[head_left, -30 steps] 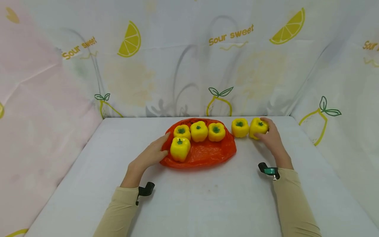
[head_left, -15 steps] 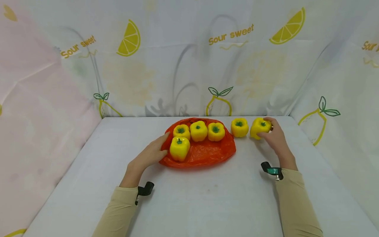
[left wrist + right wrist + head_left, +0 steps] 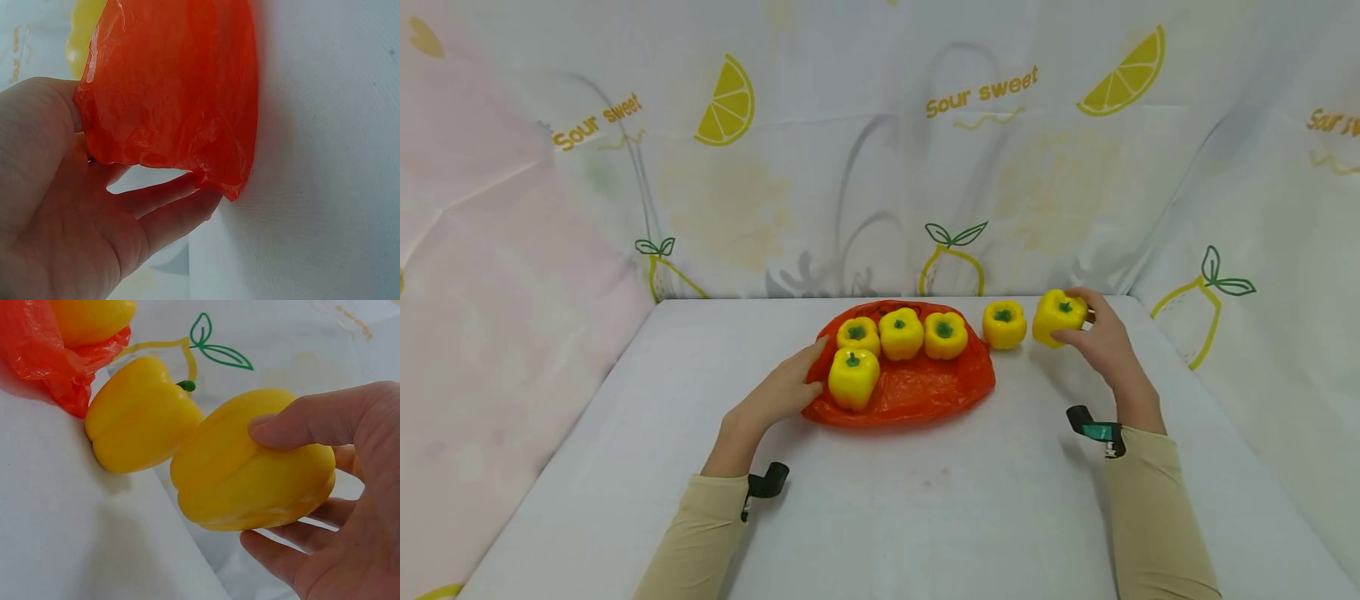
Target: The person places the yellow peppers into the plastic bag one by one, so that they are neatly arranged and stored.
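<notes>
We are gripping yellow pepper (image 3: 1058,317) in right hand (image 3: 1101,346); left hand (image 3: 782,390), fingers relaxed, resting against orange bag (image 3: 917,390) edge.

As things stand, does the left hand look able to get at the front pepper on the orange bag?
Probably yes. The left hand rests at the orange bag edge right beside the front pepper, with nothing between them.
</notes>
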`<state>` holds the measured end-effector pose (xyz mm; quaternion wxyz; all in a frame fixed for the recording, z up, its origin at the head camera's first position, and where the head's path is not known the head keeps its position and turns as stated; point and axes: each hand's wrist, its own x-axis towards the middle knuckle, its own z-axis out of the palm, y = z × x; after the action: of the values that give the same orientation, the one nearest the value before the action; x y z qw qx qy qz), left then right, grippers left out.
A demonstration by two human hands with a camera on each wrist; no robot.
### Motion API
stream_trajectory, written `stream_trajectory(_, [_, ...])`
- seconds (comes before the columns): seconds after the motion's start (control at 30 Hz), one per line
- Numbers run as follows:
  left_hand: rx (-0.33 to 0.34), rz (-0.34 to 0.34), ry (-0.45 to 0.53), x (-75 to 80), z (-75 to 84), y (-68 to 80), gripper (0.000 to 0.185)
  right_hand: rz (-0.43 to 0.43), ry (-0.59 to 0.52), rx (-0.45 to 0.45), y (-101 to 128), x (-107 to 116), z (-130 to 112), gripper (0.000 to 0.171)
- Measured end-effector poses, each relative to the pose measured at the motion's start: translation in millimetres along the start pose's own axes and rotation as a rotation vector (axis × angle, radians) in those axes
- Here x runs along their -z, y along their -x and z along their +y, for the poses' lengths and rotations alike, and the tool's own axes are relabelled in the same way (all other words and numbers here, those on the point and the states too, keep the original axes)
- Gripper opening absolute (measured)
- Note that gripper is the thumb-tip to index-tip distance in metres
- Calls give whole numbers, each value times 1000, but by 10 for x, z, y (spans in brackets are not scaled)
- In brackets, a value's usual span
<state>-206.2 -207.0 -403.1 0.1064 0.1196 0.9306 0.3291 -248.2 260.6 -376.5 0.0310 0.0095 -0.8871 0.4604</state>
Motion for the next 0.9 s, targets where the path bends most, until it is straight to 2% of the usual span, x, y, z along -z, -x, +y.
stream_trajectory(0.6, [13, -2, 2, -8, 4, 14, 70, -112, 68, 75, 80, -38, -372, 73])
stream_trajectory(0.9, [2, 5, 10, -6, 14, 16, 70, -215, 39, 146, 110, -237, -533, 68])
